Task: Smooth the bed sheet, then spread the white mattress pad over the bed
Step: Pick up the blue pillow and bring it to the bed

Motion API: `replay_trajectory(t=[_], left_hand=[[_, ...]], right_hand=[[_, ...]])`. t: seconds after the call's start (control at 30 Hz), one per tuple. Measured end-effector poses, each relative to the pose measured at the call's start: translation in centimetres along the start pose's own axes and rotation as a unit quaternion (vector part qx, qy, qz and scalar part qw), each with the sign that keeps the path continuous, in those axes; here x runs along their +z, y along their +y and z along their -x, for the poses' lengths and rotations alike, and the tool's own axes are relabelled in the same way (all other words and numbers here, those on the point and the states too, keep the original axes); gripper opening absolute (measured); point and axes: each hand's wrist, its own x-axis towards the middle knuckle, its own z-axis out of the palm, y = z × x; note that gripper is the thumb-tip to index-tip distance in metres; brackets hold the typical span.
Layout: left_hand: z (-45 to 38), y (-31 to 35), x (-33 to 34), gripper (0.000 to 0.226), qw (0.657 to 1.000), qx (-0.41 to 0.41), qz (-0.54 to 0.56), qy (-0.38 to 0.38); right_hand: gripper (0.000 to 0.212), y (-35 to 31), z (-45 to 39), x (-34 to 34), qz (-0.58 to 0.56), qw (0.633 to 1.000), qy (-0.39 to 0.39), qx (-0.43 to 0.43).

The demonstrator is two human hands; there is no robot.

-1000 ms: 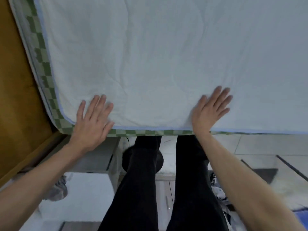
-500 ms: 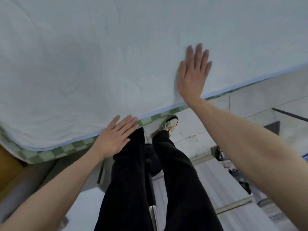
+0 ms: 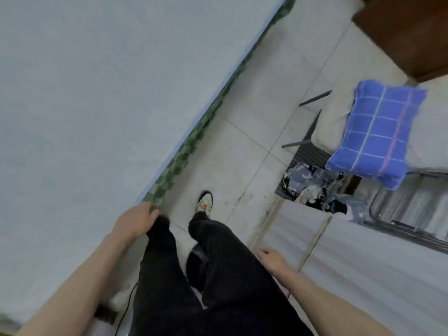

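The white mattress pad (image 3: 84, 117) lies spread flat over the bed and fills the left of the head view. A strip of the green checked bed sheet (image 3: 179, 163) shows along its diagonal edge. My left hand (image 3: 135, 221) is at the pad's near edge beside my left thigh, its fingers loosely bent, with nothing seen in them. My right hand (image 3: 271, 259) hangs off the bed beside my right thigh and holds nothing. The picture is blurred by motion.
My legs in black trousers and one light shoe (image 3: 204, 202) stand on the pale tiled floor (image 3: 242, 141). At the right are a blue checked pillow (image 3: 373, 134), a heap of patterned cloth (image 3: 312, 187) and dark wooden furniture (image 3: 412, 32). A black cable (image 3: 126, 309) trails at the bottom.
Both hands have come off the pad, where they were pressing flat. The right one dropped to my side and the left slid to the bed's edge. The view has swung right, towards the floor.
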Motion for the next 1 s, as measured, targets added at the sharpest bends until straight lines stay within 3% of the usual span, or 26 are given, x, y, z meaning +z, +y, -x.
replay_trajectory(t=[0.07, 0.2, 0.47, 0.63, 0.83, 0.9, 1.0], left_hand=[[1.2, 5.7, -3.0, 0.045, 0.998, 0.011, 0.045, 0.041], [2.4, 16.4, -5.8, 0.045, 0.996, 0.015, 0.07, 0.062], [-0.5, 34.1, -7.8, 0.028, 0.999, 0.037, 0.031, -0.024], [-6.4, 44.3, -11.2, 0.02, 0.998, 0.042, 0.039, -0.032], [-12.3, 59.2, -14.6, 0.033, 0.996, 0.047, 0.011, -0.077], [-13.9, 64.6, -14.8, 0.035, 0.993, 0.051, -0.031, -0.105], [-16.6, 72.7, -13.9, 0.024, 0.989, 0.067, -0.052, -0.118]], right_hand=[[0.029, 3.2, 1.8, -4.1, -0.073, 0.997, -0.005, 0.028], [0.025, 5.8, 3.3, -12.6, -0.178, 0.984, 0.024, -0.011], [0.034, 5.7, -0.8, -26.3, -0.349, 0.93, 0.071, -0.088], [0.024, 7.8, -4.5, -33.3, -0.433, 0.899, 0.062, -0.038], [0.024, 12.1, -7.2, -42.6, -0.535, 0.834, 0.122, 0.06], [0.025, 13.1, -8.4, -46.3, -0.566, 0.81, 0.141, 0.063], [0.025, 14.4, -11.9, -52.4, -0.569, 0.802, 0.172, 0.055]])
